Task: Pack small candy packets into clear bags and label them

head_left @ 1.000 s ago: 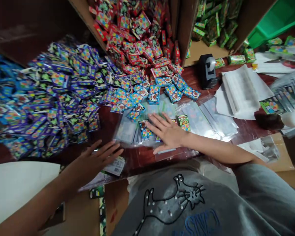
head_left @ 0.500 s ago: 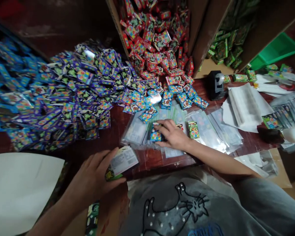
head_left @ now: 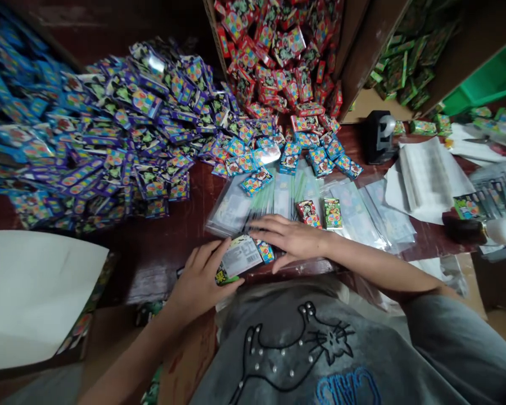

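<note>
My left hand (head_left: 204, 278) is wrapped round a small packet (head_left: 241, 257) with a pale label, near the table's front edge. Beside it, my right hand (head_left: 293, 242) lies over a blue box (head_left: 265, 251), its fingers bent over the box's upper part. The packet's right end is against the blue box. Just above my right hand lie a red box (head_left: 308, 214) and a green box (head_left: 332, 214) on clear plastic sleeves (head_left: 352, 216). More sleeves (head_left: 231, 208) are fanned out to the left, partly under my right fingers.
A large heap of purple boxes (head_left: 139, 129) covers the left, with blue boxes (head_left: 17, 112) beyond. Red boxes (head_left: 278, 56) fill a carton at the back. A black tape dispenser (head_left: 377, 138) stands right of centre. White paper (head_left: 425, 174) lies beside it.
My left hand has moved right and up with the packet, up to the blue box. My right hand has drawn the blue box down toward the table's front edge, uncovering the red box.
</note>
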A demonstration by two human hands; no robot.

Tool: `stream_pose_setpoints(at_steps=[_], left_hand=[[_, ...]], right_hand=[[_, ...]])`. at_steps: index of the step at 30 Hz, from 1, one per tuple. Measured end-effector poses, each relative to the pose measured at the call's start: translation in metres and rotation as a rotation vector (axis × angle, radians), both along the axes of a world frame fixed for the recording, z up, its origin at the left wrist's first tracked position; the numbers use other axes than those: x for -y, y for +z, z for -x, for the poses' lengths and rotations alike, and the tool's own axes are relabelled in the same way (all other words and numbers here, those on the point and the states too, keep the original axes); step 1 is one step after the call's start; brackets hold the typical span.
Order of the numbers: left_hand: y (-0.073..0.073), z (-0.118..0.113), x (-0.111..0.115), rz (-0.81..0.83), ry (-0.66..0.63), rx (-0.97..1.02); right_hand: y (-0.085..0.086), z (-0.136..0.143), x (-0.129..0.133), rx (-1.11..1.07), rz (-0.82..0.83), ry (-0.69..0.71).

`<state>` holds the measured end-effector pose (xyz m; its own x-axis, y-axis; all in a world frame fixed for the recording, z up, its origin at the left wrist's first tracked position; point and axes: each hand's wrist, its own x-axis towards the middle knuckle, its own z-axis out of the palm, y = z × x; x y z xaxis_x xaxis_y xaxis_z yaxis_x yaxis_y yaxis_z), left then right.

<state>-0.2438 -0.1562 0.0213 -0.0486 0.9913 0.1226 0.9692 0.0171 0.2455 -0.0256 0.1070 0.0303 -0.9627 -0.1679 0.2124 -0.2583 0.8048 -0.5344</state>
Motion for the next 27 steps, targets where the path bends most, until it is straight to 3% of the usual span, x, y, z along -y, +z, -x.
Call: stream_pose_setpoints(at_steps=[3,7,17,23,27], left_hand=[[-0.012,0.001,0.004,0.068,0.033,-0.045],[-0.019,-0.001,0.008,0.077,0.034,-0.038],[-0.007,-0.033,-0.008,-0.100,0.042,0.086],[-0.002,-0.032,-0.013,-0.066,0.120,0.169],[0.008,-0.026,-0.016,-0.010,0.102,0.283]], right_hand=[[0.006,-0.021,-0.011,0.083,-0.044,-0.083],[0.012,-0.046,-0.020,0.196,-0.125,-0.035],[0.008,-0.036,-0.009,0.041,-0.100,-0.132],[0.022,-0.046,-0.013,-0.062,-0.010,-0.236],[0.025,-0.046,-0.019,-0.049,0.090,-0.099]])
